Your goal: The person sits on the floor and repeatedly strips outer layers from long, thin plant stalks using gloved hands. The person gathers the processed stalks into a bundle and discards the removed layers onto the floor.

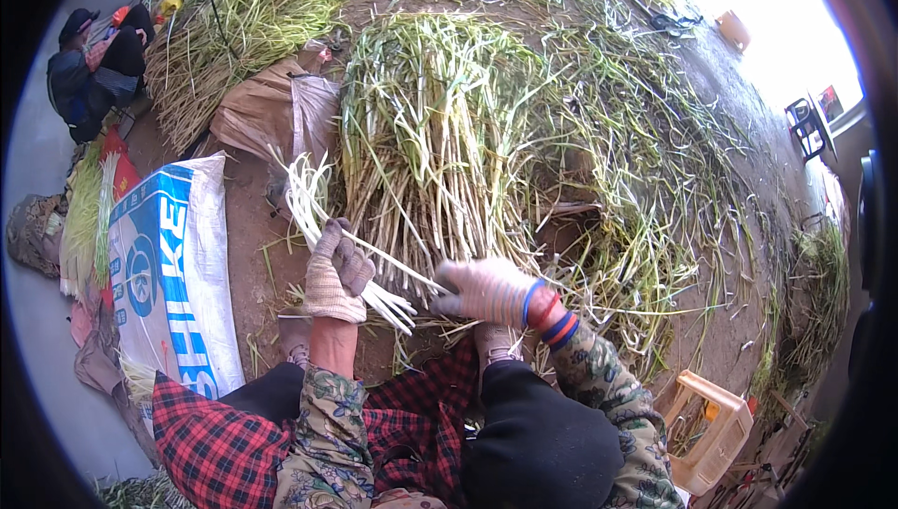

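Observation:
My left hand (337, 277), in a dirty knitted glove, is closed around a small bunch of pale, leafless stalks (306, 200). Their ends stick out on both sides of the fist. A single pale stalk (400, 263) slants from the bunch across to my right hand (487, 291), whose gloved fingertips pinch its lower end. Motion blurs that hand, and the fingers partly hide the tip. Just beyond both hands lies a large heap of long stalks (442, 186) with green leaves at the far end and brownish bases towards me.
Stripped leaves (631, 179) litter the ground at right. A printed woven sack (203, 263) lies at left, a brown sack (259, 105) beyond it. Another stalk heap (259, 4) is at far left, beside a seated person (88, 81). An orange plastic crate (726, 432) stands at lower right.

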`<state>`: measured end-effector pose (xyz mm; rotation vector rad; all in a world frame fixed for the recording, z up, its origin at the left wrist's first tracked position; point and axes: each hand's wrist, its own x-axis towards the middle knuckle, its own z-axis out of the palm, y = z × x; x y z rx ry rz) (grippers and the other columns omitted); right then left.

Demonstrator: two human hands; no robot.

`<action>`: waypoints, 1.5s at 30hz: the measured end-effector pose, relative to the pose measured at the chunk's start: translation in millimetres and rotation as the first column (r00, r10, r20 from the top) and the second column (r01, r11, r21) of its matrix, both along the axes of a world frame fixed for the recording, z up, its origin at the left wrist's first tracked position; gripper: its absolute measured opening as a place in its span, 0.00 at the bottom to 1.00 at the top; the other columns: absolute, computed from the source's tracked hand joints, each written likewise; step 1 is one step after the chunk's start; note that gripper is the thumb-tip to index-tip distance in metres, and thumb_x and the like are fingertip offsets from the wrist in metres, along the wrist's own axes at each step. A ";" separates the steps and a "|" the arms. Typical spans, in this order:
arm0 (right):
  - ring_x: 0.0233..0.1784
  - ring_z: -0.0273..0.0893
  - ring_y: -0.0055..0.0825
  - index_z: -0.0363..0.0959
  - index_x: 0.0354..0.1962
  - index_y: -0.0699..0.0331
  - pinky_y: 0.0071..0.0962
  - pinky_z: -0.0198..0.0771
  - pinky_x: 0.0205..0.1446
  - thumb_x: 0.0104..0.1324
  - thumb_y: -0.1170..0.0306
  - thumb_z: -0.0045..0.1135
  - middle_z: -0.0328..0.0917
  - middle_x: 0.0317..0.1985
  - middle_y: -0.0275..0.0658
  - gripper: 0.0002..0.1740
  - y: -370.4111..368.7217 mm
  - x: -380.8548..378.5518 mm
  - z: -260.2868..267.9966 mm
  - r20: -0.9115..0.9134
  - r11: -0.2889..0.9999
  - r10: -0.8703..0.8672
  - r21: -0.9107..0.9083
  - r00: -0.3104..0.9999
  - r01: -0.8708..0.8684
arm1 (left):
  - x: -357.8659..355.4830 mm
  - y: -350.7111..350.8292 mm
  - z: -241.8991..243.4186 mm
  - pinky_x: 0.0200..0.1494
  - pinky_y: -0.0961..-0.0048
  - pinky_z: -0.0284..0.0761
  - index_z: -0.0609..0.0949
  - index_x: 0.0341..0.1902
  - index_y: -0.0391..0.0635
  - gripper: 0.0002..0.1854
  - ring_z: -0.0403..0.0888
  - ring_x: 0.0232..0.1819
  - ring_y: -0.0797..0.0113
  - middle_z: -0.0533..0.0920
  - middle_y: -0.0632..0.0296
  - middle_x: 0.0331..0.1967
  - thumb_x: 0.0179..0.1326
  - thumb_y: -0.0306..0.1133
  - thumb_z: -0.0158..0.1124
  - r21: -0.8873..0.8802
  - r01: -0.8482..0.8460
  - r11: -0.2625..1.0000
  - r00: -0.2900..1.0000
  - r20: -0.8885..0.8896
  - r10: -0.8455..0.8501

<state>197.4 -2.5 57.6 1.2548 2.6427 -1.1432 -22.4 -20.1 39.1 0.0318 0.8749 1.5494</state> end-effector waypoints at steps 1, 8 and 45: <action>0.31 0.76 0.49 0.68 0.35 0.62 0.42 0.71 0.35 0.60 0.50 0.50 0.76 0.25 0.48 0.22 -9.0 0.8 -7.0 0.073 0.998 0.013 -0.060 0.997 -0.008 | -3.2 0.3 -0.8 0.05 0.81 0.47 0.76 0.40 0.43 0.09 0.53 0.05 0.80 0.67 0.70 0.12 0.64 0.36 0.54 0.029 -0.004 1.000 1.000 0.003 0.004; 0.22 0.65 0.11 0.74 0.31 0.61 0.13 0.58 0.23 0.64 0.62 0.49 0.71 0.22 0.28 0.12 -47.9 33.3 5.3 -0.403 0.559 -0.799 -0.771 0.446 0.305 | 13.0 -2.6 -11.1 0.04 0.81 0.48 0.77 0.45 0.43 0.16 0.54 0.04 0.81 0.74 0.67 0.18 0.61 0.42 0.58 0.100 0.142 0.985 0.988 0.041 -0.146; 0.28 0.72 0.48 0.69 0.28 0.59 0.38 0.68 0.32 0.63 0.56 0.49 0.71 0.21 0.46 0.15 -61.9 30.4 -23.7 -0.169 0.946 -0.269 -0.232 0.948 0.227 | 81.3 -26.3 -28.7 0.36 0.67 0.80 0.74 0.42 0.46 0.12 0.74 0.27 0.69 0.70 0.68 0.22 0.63 0.41 0.55 -0.083 0.313 0.946 0.949 0.070 -0.307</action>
